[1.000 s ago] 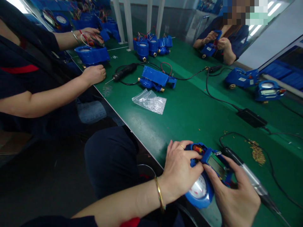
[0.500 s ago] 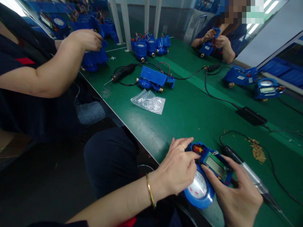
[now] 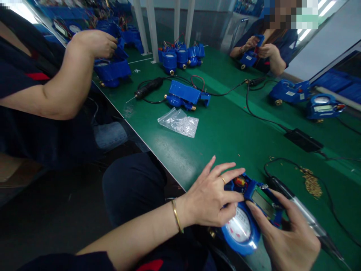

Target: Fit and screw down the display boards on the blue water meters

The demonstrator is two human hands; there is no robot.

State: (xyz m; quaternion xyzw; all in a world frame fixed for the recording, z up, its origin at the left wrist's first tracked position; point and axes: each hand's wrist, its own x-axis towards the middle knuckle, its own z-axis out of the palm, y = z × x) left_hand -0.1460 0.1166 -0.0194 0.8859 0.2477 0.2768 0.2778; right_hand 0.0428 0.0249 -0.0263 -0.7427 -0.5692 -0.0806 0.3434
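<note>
A blue water meter [image 3: 255, 241] with a round white dial and a small grey display sits at the table's near edge. My right hand [image 3: 293, 233] grips its display housing [image 3: 263, 203], thumb on the near side and fingers on the far side. Over the meter's left part reaches my left hand [image 3: 214, 195], wearing a ring and a gold bracelet. Its outer fingers are spread and its index fingertip touches beside the display housing; the thumb is bent close by. A red and yellow part [image 3: 240, 181] shows in the open compartment. What lies under the left fingertips is hidden.
An electric screwdriver [image 3: 304, 214] lies right of the meter, beside a pile of small brass-coloured screws [image 3: 312, 183]. Farther off are a clear plastic bag [image 3: 180, 123], another blue meter [image 3: 183, 93], a black screwdriver [image 3: 149, 87] and a black adapter [image 3: 303, 140]. Co-workers handle meters at left and across.
My left fingers have spread wider and stretched farther over the meter. The meter and my right hand have shifted slightly right and down in view. The left co-worker's hand has moved a little left.
</note>
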